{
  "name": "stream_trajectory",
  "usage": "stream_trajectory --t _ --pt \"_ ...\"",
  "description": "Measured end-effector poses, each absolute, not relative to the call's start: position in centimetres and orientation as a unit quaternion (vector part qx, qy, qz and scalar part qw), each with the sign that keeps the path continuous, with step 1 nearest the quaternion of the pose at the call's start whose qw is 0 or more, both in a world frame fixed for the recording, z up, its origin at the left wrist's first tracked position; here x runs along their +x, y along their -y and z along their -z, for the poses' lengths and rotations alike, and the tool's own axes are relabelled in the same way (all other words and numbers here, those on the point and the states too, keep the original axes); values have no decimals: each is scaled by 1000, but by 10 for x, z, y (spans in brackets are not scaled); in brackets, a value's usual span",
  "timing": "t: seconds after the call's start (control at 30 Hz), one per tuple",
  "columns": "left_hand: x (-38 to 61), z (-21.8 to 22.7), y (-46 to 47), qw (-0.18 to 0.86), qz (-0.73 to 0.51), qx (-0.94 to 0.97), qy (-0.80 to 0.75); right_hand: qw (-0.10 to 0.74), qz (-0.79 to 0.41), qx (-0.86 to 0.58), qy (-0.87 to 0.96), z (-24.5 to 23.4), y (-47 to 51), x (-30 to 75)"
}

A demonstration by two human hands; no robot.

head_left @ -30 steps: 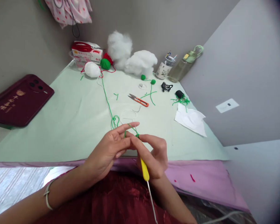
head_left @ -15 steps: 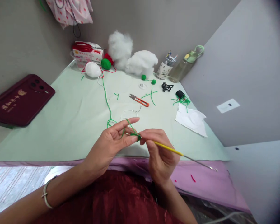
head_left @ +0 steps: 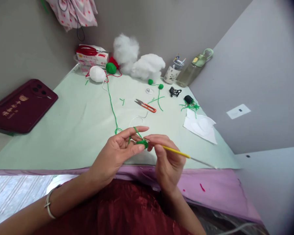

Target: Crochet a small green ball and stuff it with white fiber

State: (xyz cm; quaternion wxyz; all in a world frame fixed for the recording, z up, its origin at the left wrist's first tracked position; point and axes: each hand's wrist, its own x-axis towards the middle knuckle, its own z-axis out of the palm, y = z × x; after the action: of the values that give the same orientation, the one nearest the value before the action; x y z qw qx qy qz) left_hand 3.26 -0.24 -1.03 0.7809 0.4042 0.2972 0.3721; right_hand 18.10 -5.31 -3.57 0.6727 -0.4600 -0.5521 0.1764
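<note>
Between the thumb and fingers of my left hand [head_left: 120, 147] is a small piece of green crochet [head_left: 143, 143]. Green yarn [head_left: 138, 132] runs from the piece up over my raised left index finger. My right hand [head_left: 170, 160] is closed around the yellow grip of a crochet hook [head_left: 176, 151]. The hook's near tip is at the green piece, partly hidden by my fingers, and its other metal end points out to the lower right. A long green strand [head_left: 112, 106] trails from the left hand across the table to a green yarn ball [head_left: 111, 68].
Orange thread snips [head_left: 145, 105] lie beyond my hands. White stuffing [head_left: 148, 65], a white yarn ball [head_left: 97, 74], a pen cup [head_left: 173, 72] and a bottle [head_left: 193, 70] stand along the back. A dark red phone-like case [head_left: 23, 106] leans at left; white paper [head_left: 199, 125] lies right.
The crochet hook has turned a little, its free end swinging left and up. More of the green piece shows between my fingers. Both hands stay in nearly the same place.
</note>
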Motion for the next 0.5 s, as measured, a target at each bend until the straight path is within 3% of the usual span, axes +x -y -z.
stream_trajectory --t 0.2,0.27,0.4,0.5 --pt "35 12 -2 810 -364 343 -307 567 41 -491 660 39 58 179" --pt "33 11 -5 839 -330 312 -300 584 29 -487 649 35 57 181" --pt "31 9 -6 811 -368 332 -311 674 -131 -482 544 31 52 182" --pt "33 9 -3 780 -413 349 -316 641 -84 -496 580 37 50 177"
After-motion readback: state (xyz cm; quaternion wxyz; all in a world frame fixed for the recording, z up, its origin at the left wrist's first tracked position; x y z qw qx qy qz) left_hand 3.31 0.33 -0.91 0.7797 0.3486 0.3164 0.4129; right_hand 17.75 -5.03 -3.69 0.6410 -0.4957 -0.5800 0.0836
